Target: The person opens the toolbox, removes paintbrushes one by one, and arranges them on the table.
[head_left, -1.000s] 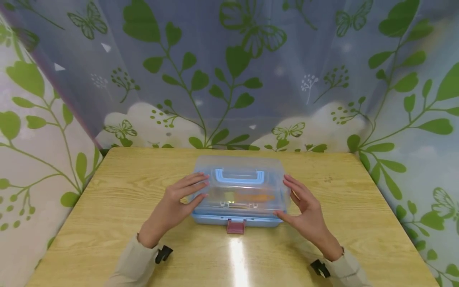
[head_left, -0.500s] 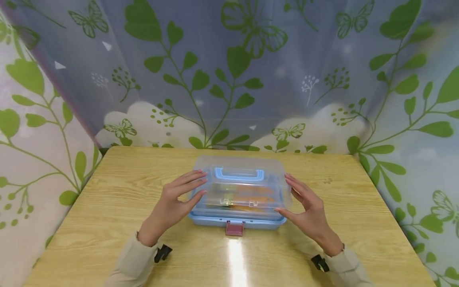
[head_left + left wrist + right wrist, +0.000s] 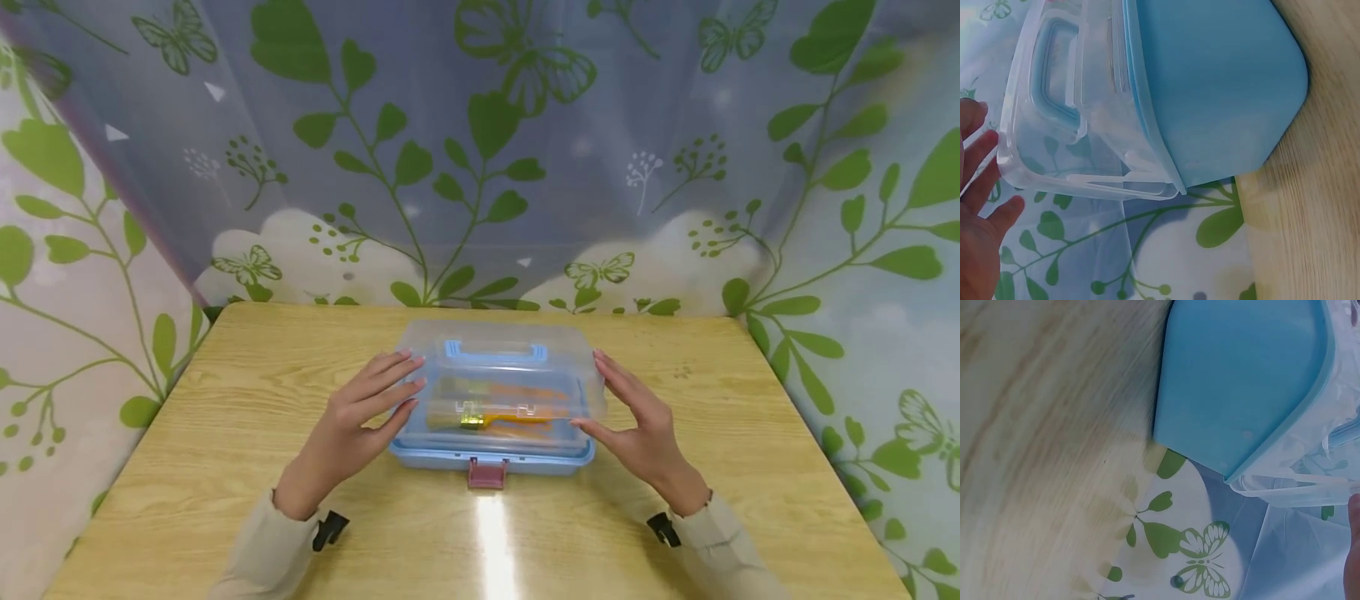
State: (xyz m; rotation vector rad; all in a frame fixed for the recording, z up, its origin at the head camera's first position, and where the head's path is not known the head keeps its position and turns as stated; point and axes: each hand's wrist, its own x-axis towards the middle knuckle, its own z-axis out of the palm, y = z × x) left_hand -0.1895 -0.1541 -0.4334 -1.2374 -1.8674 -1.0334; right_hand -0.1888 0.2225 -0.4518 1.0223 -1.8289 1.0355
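Observation:
A light blue storage box (image 3: 442, 460) with a clear lid (image 3: 558, 337) and blue carry handle (image 3: 495, 353) stands on the table. The lid is tilted up at its front, as the gap in the left wrist view confirms. My left hand (image 3: 348, 425) touches the lid's left end with nearly straight fingers. At the right end, my right hand (image 3: 645, 425) has extended fingers along the side and its thumb by the front corner. A pinkish latch (image 3: 487, 475) hangs loose in front. Through the lid shows a paintbrush (image 3: 474, 415) with an orange handle; other orange shapes behind it are blurred.
The wooden table (image 3: 277, 367) runs to a patterned curtain (image 3: 420, 208) at the back, with more curtain on both sides. A bright light reflection lies on the wood in front of the box. Black wrist mounts (image 3: 330, 531) sit at both cuffs.
The lid's front edge has risen and tipped back, baring more of the paintbrush. Both hands have moved slightly up with it. The box base has shifted a little left in view.

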